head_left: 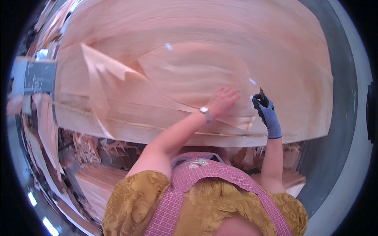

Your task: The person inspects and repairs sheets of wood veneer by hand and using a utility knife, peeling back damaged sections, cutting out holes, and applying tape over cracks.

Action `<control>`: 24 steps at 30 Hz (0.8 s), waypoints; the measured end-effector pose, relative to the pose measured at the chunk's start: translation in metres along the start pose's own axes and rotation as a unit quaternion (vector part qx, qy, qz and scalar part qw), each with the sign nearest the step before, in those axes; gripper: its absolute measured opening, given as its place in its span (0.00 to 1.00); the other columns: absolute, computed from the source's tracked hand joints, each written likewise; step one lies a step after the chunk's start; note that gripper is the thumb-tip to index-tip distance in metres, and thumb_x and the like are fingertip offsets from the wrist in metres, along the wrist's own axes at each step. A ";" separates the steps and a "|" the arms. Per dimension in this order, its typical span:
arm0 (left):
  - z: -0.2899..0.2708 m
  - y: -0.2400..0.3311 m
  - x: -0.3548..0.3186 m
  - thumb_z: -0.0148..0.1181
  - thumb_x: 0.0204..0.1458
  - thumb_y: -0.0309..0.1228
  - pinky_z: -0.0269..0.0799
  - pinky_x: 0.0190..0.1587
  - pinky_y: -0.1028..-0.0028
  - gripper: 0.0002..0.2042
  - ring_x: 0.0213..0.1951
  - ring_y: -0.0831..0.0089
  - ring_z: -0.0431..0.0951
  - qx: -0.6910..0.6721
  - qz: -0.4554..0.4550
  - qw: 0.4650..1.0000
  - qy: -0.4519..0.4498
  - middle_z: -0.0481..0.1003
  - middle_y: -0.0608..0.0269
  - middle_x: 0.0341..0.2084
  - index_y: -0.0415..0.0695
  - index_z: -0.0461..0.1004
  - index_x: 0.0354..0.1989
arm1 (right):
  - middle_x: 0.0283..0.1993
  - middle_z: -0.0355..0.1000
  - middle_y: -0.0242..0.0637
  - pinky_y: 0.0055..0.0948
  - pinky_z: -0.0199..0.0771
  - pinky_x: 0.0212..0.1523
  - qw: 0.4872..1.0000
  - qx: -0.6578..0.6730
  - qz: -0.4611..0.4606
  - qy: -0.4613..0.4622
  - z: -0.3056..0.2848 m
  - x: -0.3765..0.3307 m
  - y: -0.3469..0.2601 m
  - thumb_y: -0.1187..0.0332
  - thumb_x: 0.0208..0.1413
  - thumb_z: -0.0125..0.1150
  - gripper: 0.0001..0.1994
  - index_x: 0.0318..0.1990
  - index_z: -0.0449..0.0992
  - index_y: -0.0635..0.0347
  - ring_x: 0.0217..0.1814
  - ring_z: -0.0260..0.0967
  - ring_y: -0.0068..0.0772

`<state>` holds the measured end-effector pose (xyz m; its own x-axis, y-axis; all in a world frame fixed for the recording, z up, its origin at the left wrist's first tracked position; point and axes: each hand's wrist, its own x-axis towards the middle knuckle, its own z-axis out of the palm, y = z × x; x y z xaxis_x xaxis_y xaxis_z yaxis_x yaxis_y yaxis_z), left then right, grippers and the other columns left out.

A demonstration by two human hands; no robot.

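Note:
A broad sheet of pale pinkish-brown wood veneer (193,70) lies before me, on a stack of similar sheets. My left hand (223,103), bare with a wristwatch (204,111), rests palm down on it, fingers out and somewhat blurred. To its right, my right hand (266,110) wears a blue-grey glove with dark fingertips. Its fingers are closed on a small dark pointed tool (261,91), whose exact kind I cannot make out. A small white strip (252,97) shows at the gloved fingertips. Another white strip (252,81) lies just beyond, and a further white strip (169,47) farther left.
A torn, folded veneer flap (108,70) stands up on the left of the sheet. Veneer scraps (84,145) and a lower stack (96,183) lie below the near edge. A grey metal part (39,76) stands at the left. Grey floor (342,98) shows at the right.

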<state>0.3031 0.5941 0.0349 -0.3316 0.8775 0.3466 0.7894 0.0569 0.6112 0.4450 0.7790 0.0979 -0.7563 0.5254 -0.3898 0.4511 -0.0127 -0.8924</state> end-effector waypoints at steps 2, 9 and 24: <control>-0.056 -0.060 -0.036 0.54 0.52 0.26 0.64 0.58 0.56 0.17 0.58 0.58 0.70 0.145 -0.073 0.984 0.078 0.73 0.55 0.54 0.45 0.72 0.52 | 0.32 0.72 0.23 0.18 0.63 0.30 0.999 -0.003 -0.011 -0.052 0.045 0.017 -0.025 0.64 0.58 0.66 0.09 0.40 0.77 0.59 0.29 0.62 0.12; -0.243 -0.155 -0.142 0.54 0.54 0.34 0.45 0.70 0.52 0.21 0.44 0.60 0.76 0.346 -0.229 0.909 0.048 0.77 0.57 0.37 0.43 0.69 0.57 | 0.27 0.74 0.28 0.15 0.56 0.22 0.971 -0.008 0.041 -0.235 0.225 0.079 -0.081 0.60 0.58 0.65 0.14 0.47 0.78 0.57 0.24 0.62 0.12; -0.238 -0.150 -0.208 0.62 0.50 0.45 0.59 0.54 0.55 0.29 0.43 0.63 0.70 0.251 -0.138 0.957 -0.038 0.72 0.60 0.37 0.53 0.70 0.61 | 0.41 0.76 0.52 0.45 0.75 0.42 0.888 -0.413 -0.162 -0.120 0.385 0.082 -0.060 0.49 0.48 0.71 0.29 0.44 0.66 0.62 0.43 0.76 0.52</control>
<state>0.1302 0.2899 0.0403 -0.5393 0.8274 0.1570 0.8327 0.4961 0.2459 0.1737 0.4955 0.0320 -0.9444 0.1898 -0.2687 0.3101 0.7861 -0.5347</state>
